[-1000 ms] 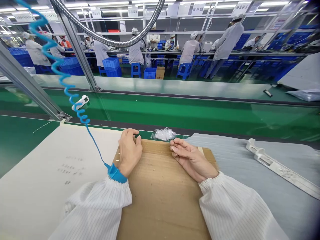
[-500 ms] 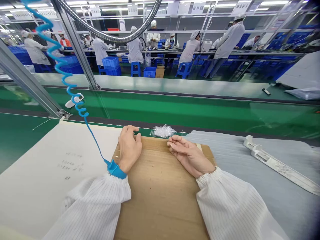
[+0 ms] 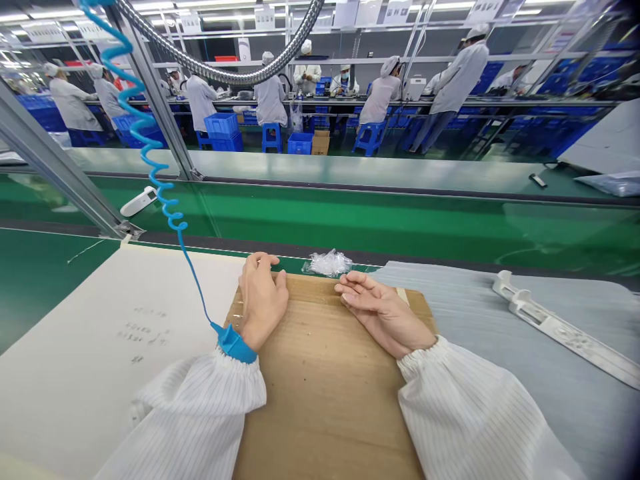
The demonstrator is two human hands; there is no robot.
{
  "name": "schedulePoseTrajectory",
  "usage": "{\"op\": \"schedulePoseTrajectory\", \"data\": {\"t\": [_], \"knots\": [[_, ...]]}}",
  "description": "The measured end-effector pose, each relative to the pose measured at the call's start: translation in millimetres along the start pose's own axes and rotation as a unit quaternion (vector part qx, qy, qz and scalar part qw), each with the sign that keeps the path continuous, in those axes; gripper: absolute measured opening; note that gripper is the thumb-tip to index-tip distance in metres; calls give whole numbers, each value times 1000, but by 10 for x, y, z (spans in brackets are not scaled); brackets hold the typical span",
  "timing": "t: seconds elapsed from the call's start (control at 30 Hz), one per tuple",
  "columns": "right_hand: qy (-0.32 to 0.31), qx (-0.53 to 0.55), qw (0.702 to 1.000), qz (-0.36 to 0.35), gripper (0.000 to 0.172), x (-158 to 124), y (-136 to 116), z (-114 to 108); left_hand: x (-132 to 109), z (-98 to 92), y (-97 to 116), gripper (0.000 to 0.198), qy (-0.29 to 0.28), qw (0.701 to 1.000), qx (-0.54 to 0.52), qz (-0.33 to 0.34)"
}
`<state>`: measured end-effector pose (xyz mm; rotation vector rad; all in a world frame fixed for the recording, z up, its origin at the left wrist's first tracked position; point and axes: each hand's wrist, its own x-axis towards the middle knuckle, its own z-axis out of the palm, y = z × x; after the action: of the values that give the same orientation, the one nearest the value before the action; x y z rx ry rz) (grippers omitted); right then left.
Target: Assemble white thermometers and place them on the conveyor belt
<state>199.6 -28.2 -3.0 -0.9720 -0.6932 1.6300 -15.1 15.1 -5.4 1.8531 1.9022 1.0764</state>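
A brown cardboard sheet (image 3: 327, 373) lies in front of me, between my forearms. My left hand (image 3: 263, 300) rests at its far left corner, fingers bent loosely and thumb apart, with nothing visible in it. A blue wrist strap (image 3: 236, 344) circles that wrist and joins a coiled blue cord (image 3: 163, 183). Over the far right part of the cardboard is my right hand (image 3: 385, 310), turned on its side with relaxed, slightly curved fingers, holding nothing. Just beyond its fingertips sits a crumpled heap of clear plastic (image 3: 329, 263).
Right of the cardboard, a long white plastic part (image 3: 565, 330) lies on grey foam sheeting (image 3: 465, 373). White paper (image 3: 85, 333) with handwriting covers the left side. Beyond runs a green conveyor belt (image 3: 350, 223) carrying a white handheld device (image 3: 139, 203). Several people work at far benches.
The white device has shifted left along the belt. The coiled cord has swung right. Both hands keep nearly the same pose, and the view has shifted slightly.
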Motion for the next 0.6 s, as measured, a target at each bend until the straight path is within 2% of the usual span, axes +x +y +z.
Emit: {"op": "schedulePoseTrajectory", "data": {"t": [0.6], "knots": [[9,-18,1000,-1,31,1,5,-10,5,-1,-13,19,22,999,-30,5]]}}
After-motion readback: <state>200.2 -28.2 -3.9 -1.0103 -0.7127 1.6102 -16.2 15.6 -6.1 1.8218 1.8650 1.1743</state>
